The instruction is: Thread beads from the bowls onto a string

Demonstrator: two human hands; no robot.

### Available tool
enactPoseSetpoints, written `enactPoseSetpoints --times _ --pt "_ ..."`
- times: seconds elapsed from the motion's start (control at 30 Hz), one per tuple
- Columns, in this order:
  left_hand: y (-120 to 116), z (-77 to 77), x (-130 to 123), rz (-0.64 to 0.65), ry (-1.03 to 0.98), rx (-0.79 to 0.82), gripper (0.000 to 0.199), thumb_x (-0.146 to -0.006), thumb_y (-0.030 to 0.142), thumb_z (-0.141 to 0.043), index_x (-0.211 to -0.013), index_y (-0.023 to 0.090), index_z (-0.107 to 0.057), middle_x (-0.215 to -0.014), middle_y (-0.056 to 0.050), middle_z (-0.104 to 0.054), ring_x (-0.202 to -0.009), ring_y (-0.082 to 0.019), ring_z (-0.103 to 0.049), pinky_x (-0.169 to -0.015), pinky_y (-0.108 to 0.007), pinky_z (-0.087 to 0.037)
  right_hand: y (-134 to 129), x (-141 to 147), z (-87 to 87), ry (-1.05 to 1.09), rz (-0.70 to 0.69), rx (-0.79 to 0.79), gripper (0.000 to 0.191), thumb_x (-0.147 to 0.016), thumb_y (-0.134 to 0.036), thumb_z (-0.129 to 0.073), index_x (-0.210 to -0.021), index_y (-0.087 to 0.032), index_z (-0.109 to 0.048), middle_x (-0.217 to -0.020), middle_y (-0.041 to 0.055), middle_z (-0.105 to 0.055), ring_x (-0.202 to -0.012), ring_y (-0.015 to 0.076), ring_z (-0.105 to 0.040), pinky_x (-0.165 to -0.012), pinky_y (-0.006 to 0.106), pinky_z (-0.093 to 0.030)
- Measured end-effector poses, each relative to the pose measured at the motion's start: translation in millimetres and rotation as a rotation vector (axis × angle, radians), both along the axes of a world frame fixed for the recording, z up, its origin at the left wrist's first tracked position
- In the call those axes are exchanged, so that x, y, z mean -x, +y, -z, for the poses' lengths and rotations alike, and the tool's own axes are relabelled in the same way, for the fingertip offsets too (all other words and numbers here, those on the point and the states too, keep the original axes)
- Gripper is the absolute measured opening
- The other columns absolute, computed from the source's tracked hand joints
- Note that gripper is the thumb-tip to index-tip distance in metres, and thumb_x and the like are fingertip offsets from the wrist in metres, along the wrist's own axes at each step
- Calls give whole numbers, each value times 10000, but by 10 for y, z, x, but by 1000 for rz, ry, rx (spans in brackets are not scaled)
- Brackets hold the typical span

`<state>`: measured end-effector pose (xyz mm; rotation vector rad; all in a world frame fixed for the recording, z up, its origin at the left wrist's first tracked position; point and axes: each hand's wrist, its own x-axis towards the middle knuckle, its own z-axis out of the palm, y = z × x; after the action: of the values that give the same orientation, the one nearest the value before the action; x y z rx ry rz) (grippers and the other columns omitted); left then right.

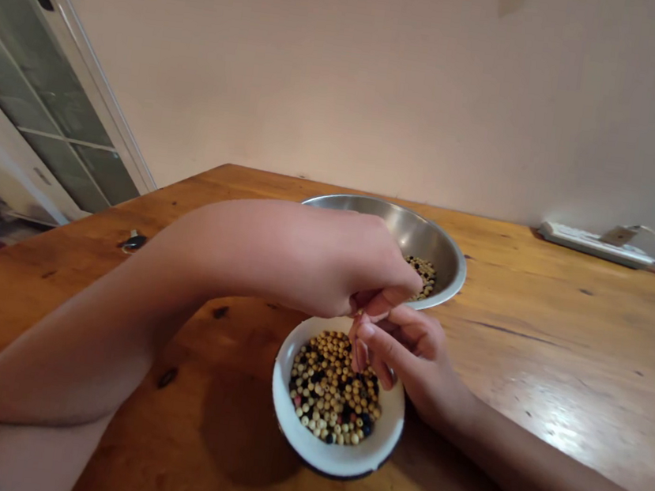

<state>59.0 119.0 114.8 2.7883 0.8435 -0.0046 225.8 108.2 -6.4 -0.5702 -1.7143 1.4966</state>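
A white bowl [331,459] with a dark chipped rim holds many small round beads [334,390], mostly tan, with some black and a few reddish ones. Over its far edge, my left hand [355,261] bends down with its fingers closed in a pinch. My right hand [418,356] meets it from the right, thumb and forefinger pressed together and the other fingers curled above the beads. Whatever lies between the fingertips is too small to make out. Behind my left hand stands a wide steel bowl [451,273], partly hidden, with tan and black beads [424,277] inside.
Both bowls rest on a wooden table [526,381] against a pale wall. A white power strip [596,245] with a plug and cable lies at the back right. A small dark object with a ring, perhaps a key [134,241], lies left. A glass-panelled door [53,92] stands beyond.
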Motion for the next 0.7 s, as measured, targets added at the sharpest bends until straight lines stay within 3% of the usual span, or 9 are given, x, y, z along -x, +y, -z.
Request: enactPoseSetpoints --times 0.7 --pt "-28 -57 -8 26 11 -57 135 -764 106 -546 -706 209 -612 -707 9 -624 -644 -121 -523 -593 -252 -340 14 -9 13 6 -21 -21 201 -875 -335 -567 -759 -171 -579 -588 -22 -602 -397 26 -430 -358 140 -340"
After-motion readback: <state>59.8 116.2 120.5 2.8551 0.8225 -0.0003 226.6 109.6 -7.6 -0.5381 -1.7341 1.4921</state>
